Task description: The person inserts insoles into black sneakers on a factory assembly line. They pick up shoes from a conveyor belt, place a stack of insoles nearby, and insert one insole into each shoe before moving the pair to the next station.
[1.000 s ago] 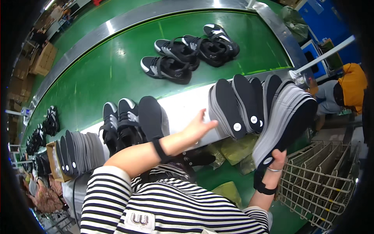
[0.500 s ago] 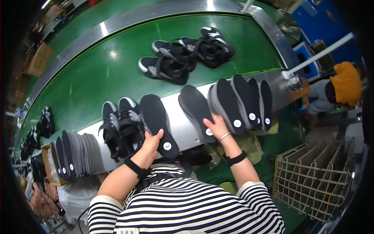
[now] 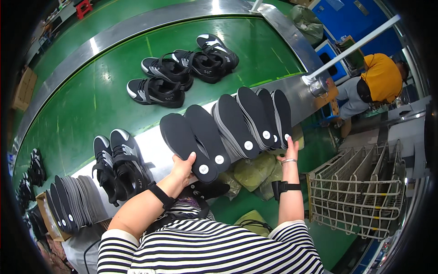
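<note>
At the near edge of the green conveyor belt [image 3: 91,91], our left hand [image 3: 183,168] grips the heel of the nearest black insole [image 3: 185,141], fingers curled round it, while our right hand [image 3: 290,150] rests open against the heel end of the fanned stack of insoles [image 3: 255,118] to the right. Half a second ago both hands sat closer together on a tighter pile; since then two insoles have been drawn out leftward and now lie side by side on the steel ledge [image 3: 150,146], so we judge the fan is being spread. A pair of black shoes [image 3: 116,166] waits just left of them; more shoes [image 3: 182,68] sit far up the belt. Our right palm is turned away, so its hold is hard to judge. Another stack of insoles [image 3: 68,205] at near left is partly cut off by our sleeve.
</note>
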Action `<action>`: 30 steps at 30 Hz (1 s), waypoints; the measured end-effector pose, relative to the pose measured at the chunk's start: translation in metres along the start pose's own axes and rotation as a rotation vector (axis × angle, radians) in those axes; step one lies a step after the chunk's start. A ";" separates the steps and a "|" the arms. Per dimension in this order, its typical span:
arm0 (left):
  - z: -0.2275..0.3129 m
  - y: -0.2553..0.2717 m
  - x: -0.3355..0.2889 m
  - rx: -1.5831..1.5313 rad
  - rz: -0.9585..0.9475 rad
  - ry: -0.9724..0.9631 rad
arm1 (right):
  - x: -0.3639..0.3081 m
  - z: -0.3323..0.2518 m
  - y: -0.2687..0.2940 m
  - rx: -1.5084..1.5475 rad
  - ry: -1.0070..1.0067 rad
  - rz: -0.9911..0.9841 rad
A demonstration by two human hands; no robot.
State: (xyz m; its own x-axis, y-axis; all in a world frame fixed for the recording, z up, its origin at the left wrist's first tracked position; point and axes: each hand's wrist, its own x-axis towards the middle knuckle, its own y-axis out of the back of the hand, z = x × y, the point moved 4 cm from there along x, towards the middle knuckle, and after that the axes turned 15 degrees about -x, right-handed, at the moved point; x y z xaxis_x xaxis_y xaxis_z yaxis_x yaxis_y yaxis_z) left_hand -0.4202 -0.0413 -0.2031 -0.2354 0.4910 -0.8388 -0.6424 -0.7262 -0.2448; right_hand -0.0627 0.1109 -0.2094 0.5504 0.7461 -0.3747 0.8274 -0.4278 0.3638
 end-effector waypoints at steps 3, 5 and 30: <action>0.000 -0.003 0.000 0.020 0.018 -0.022 | 0.027 0.019 -0.015 0.251 -0.148 -0.277; -0.002 -0.001 0.003 -0.026 0.024 -0.040 | 0.041 0.009 -0.019 0.215 -0.102 -0.221; 0.139 0.231 -0.098 0.269 0.137 -0.877 | -0.269 -0.031 -0.194 -1.312 1.213 -0.440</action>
State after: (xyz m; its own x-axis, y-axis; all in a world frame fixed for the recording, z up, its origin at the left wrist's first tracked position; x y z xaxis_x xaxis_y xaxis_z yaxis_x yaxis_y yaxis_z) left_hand -0.6468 -0.1906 -0.1098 -0.7188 0.6773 -0.1572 -0.6901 -0.7224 0.0428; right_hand -0.3748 0.0086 -0.1529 -0.5219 0.8489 -0.0839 -0.0640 0.0592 0.9962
